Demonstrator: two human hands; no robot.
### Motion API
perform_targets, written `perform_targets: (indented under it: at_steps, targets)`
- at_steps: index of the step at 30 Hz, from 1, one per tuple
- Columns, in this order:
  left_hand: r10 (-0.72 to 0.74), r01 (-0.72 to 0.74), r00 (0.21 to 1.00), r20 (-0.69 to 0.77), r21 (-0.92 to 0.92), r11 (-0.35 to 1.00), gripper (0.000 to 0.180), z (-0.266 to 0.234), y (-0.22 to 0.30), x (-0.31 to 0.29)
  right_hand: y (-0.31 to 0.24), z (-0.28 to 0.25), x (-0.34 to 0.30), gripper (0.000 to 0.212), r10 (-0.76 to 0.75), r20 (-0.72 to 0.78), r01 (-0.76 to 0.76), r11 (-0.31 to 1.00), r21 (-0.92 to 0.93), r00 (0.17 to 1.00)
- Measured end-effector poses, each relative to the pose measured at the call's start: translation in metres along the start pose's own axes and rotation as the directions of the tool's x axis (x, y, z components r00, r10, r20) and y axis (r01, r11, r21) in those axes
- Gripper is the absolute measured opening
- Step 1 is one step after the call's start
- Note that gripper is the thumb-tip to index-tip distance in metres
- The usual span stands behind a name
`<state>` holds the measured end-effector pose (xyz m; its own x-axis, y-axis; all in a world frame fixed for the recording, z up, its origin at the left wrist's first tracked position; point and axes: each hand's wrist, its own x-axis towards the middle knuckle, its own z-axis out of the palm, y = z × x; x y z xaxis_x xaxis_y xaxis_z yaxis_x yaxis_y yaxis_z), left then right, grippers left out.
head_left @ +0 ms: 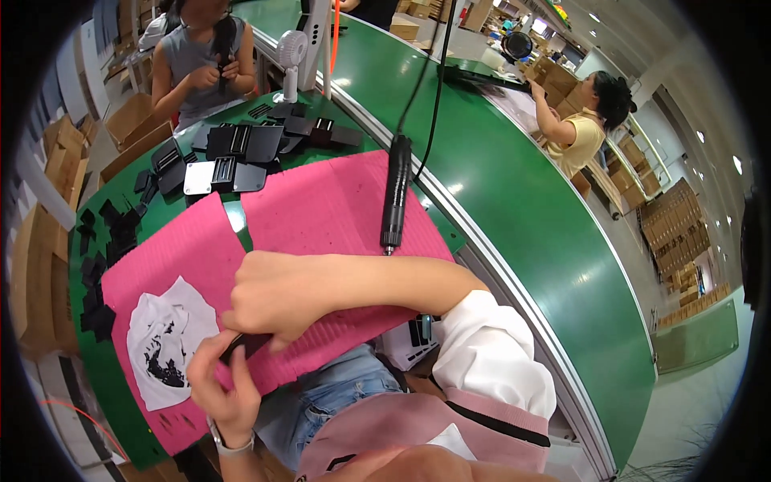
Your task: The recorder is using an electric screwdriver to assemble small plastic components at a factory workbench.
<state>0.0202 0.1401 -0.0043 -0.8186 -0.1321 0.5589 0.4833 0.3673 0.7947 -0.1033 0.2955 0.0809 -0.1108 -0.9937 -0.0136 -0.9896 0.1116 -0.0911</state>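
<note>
A white sheet (186,304) holds black bits (163,365). The left hand (226,392) pinches a dark piece (233,349) by the right hand (269,293), whose grip is unclear.

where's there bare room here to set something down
Free: the pink mat between black parts, black corded tool and right hand; also the green surface beyond the metal rail. Crowded: around those parts and by the left hand.

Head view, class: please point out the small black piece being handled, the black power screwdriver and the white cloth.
Small black piece (252,345): head view, on its exposed dark surface.
Black power screwdriver (395,193): head view, mid-body.
White cloth (170,344): head view, on its black-marked middle.
</note>
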Motion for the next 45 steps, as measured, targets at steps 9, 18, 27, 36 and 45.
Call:
perform_targets:
  at_steps: [9, 18, 27, 36, 45]
  targets:
    - [-0.129, 0.008, 0.969, -0.211, -0.495, 0.869, 0.062, -0.003, -0.036, -0.029, -0.038, 0.011, 0.036, 0.032, 0.237, -0.764, 0.182, 0.890, 0.419, 0.600]
    - [-0.302, 0.221, 0.905, -0.299, -0.275, 0.936, 0.055, -0.078, 0.033, -0.034, -0.043, -0.011, 0.012, 0.034, 0.263, -0.485, 0.340, 0.449, 0.827, 0.834]
    - [-0.573, 0.097, -0.057, -0.818, -0.576, 0.812, 0.044, -0.313, -0.063, -0.273, 0.070, 0.031, 0.031, 0.021, 0.563, -0.439, -0.372, 0.812, 0.449, 0.700]
    - [-0.369, 0.336, -0.185, -0.911, -0.411, 0.847, 0.033, -0.282, -0.105, -0.310, 0.193, 0.052, 0.078, 0.073, 0.512, -0.389, -0.570, 0.820, -0.044, 0.766]
    - [-0.048, 0.226, 0.541, -0.840, 0.090, 0.970, 0.014, -0.183, -0.029, -0.064, 0.148, 0.026, 0.094, 0.068, 0.433, -0.543, -0.499, 0.866, 0.029, 0.719]
